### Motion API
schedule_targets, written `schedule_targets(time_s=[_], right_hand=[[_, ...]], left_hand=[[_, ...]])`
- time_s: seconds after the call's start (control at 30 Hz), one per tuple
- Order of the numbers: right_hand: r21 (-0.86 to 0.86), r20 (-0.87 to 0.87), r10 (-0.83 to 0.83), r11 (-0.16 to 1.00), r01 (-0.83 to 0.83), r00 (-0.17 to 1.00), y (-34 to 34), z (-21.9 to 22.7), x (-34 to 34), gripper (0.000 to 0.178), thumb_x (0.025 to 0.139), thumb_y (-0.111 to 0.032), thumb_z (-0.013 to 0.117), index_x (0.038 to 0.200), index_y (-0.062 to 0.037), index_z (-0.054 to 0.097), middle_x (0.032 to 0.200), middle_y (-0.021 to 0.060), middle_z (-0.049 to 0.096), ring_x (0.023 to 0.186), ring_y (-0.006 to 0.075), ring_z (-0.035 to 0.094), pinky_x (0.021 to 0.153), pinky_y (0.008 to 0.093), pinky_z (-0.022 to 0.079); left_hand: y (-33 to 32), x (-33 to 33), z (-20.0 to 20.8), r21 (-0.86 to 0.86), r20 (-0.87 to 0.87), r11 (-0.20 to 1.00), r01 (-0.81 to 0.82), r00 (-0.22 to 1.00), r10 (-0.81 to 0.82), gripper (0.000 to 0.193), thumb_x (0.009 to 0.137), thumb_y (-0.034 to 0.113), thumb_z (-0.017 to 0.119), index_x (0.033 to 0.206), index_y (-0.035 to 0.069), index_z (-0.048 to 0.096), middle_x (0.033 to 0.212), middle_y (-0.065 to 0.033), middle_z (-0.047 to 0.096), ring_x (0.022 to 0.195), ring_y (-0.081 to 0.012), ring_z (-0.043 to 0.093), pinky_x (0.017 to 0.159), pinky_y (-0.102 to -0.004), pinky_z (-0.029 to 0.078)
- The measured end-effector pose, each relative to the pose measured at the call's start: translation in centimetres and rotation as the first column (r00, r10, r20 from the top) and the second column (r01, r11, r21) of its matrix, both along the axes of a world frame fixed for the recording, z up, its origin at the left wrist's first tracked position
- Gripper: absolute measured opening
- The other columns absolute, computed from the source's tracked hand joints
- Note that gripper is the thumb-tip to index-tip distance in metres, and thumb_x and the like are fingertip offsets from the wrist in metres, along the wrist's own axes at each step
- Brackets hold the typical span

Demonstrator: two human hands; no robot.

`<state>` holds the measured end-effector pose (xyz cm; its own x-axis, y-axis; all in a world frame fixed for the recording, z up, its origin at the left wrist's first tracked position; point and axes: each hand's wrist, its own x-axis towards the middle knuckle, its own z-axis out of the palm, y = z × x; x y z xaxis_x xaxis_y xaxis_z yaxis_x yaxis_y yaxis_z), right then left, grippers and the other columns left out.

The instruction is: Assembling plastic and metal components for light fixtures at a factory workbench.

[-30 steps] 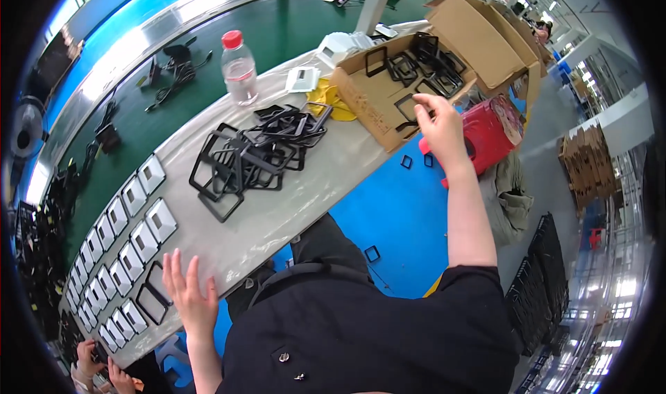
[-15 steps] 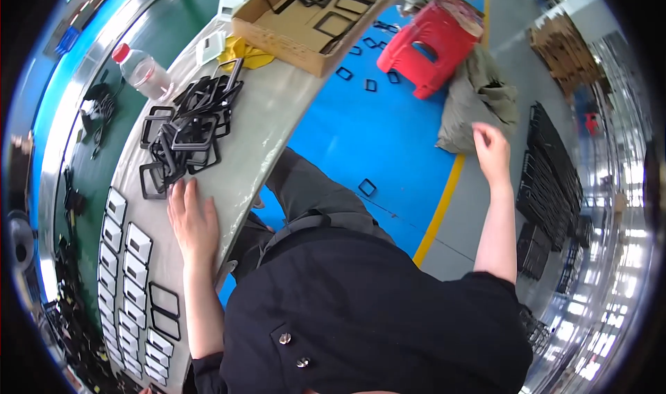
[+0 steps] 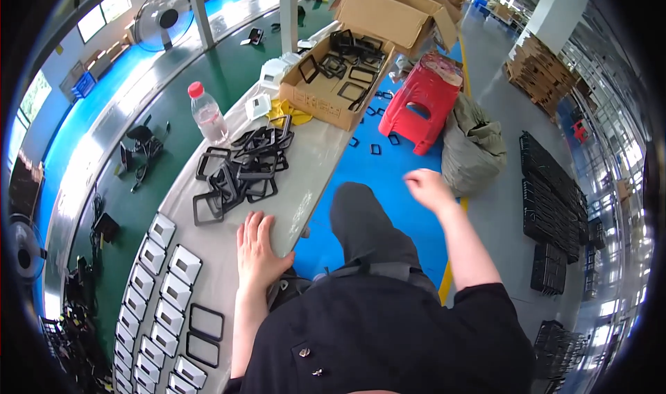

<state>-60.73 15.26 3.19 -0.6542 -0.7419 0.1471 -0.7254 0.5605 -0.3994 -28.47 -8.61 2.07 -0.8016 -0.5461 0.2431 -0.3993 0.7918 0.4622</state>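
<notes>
My left hand (image 3: 259,250) lies flat on the grey table with its fingers stretched out and the thumb spread to the right. It holds nothing. Just beyond its fingertips is a loose pile of black rectangular frames (image 3: 248,166). Over the blue floor, away from the table, my right hand (image 3: 429,188) hangs in the air, fingers curled in with nothing visible in them. White square lamp-like housings (image 3: 174,291) stand in rows on the table left of my left forearm, and two flat black frames (image 3: 206,322) lie beside them.
A cardboard box (image 3: 319,106) of black frames sits at the table's far end, near a yellow cloth (image 3: 295,113). A clear bottle (image 3: 207,114) with a red cap stands at the left edge. Right of the table are a red stool (image 3: 422,103), a grey-green sack (image 3: 475,148) and frames scattered on the floor.
The view has swung, bringing in more of the far end and moving the table rightward. My right hand has come inward, its fingers more curled. My left hand stays flat on the table.
</notes>
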Motion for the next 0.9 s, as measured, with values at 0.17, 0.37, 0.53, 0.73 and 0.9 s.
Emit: schedule_targets(time_s=[0.17,0.37,0.53,0.73,0.9], right_hand=[[-0.137,0.106,0.286,0.953,-0.271,0.952,-10.3,-5.1,3.1,0.020,0.079,-0.020,0.056,0.087,-0.0104,0.071,0.092,0.0171,0.068,0.089,0.0355,0.064,0.078,0.0455,0.051],[0.059,0.537,0.161,0.972,-0.227,0.828,-8.4,-17.8,-1.3,0.028,0.079,-0.026,0.062,0.101,-0.0103,0.070,0.102,0.0148,0.068,0.095,0.0299,0.065,0.079,0.0421,0.051],[0.440,0.896,-0.398,0.738,0.512,-0.197,2.4,-36.7,-6.4,0.027,0.080,-0.029,0.062,0.095,-0.0072,0.067,0.089,0.0135,0.063,0.077,0.0242,0.060,0.065,0.0378,0.048],[0.794,0.575,-0.748,0.413,0.445,-0.332,9.1,-54.0,-8.5,0.033,0.082,-0.028,0.063,0.104,-0.0031,0.062,0.078,0.0130,0.055,0.058,0.0216,0.047,0.049,0.0403,0.040],[0.736,0.676,-0.492,0.422,0.529,-0.549,7.7,-58.5,-10.0,0.092,0.082,-0.042,0.066,0.150,-0.0194,0.008,0.152,0.0185,0.024,0.136,0.0367,0.029,0.098,0.0547,0.034]], left_hand=[[0.2,-0.6,0.4,-0.039,0.017,0.999,0.005,1.000,-0.005,0.072,0.055,0.025,0.079,0.118,0.006,0.050,0.135,-0.0163,0.044,0.135,-0.0330,0.034,0.111,-0.0466,0.026],[1.4,-2.0,0.2,-0.175,0.088,0.983,-0.056,0.994,0.072,0.058,0.064,0.016,0.072,0.117,0.005,0.051,0.135,-0.0190,0.044,0.133,-0.0397,0.035,0.109,-0.0504,0.029],[2.2,-15.4,4.2,-0.329,0.224,0.868,0.372,0.924,-0.311,0.043,0.074,0.003,0.062,0.116,0.002,0.052,0.126,-0.0201,0.051,0.120,-0.0431,0.048,0.097,-0.0529,0.042],[0.2,-30.0,0.8,-0.298,0.523,0.780,0.550,0.778,-0.349,0.039,0.074,0.002,0.060,0.113,0.005,0.058,0.129,-0.0166,0.052,0.123,-0.0372,0.049,0.098,-0.0470,0.039],[-3.0,-28.0,-0.5,-0.381,0.602,0.686,0.619,0.730,-0.324,0.016,0.075,0.005,0.059,0.088,0.011,0.066,0.122,-0.0132,0.060,0.115,-0.0371,0.051,0.099,-0.0493,0.033]])
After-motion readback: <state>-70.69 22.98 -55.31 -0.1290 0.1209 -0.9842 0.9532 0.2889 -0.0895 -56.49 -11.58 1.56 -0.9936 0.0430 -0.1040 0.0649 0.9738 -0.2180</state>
